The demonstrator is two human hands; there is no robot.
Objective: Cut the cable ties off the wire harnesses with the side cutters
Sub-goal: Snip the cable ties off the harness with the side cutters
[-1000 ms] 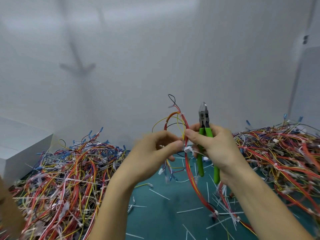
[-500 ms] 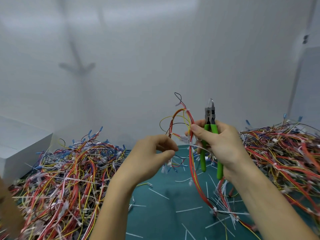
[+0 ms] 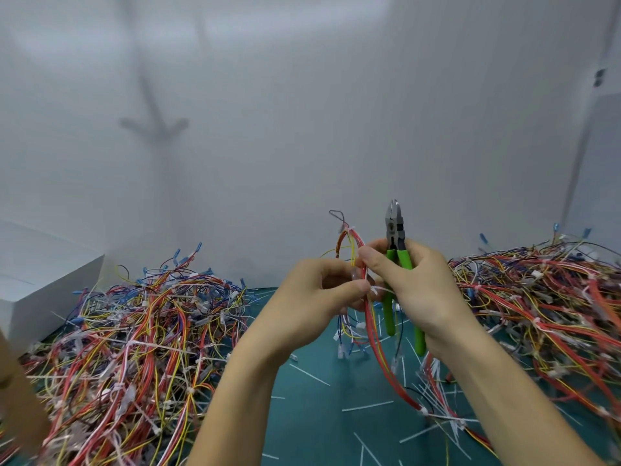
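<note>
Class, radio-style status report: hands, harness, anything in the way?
Left hand pinches wire harness. Right hand grips side cutters, tips up, off the wires. Left pile, right pile flank; nothing blocking.

The side cutters (image 3: pixel 395 237) had bright green handles and a dark grey steel head. The harness (image 3: pixel 372 317) was mostly red, with yellow and orange strands. The wire heaps (image 3: pixel 134 331) mixed red, yellow, blue, orange and white over a teal desk (image 3: pixel 312 415) strewn with white cut ties (image 3: pixel 368 405). The box (image 3: pixel 43 280) was white.

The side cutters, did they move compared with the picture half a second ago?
Yes. Judged against the white box, which stays put, the side cutters in the right hand shifted slightly left and down.
</note>
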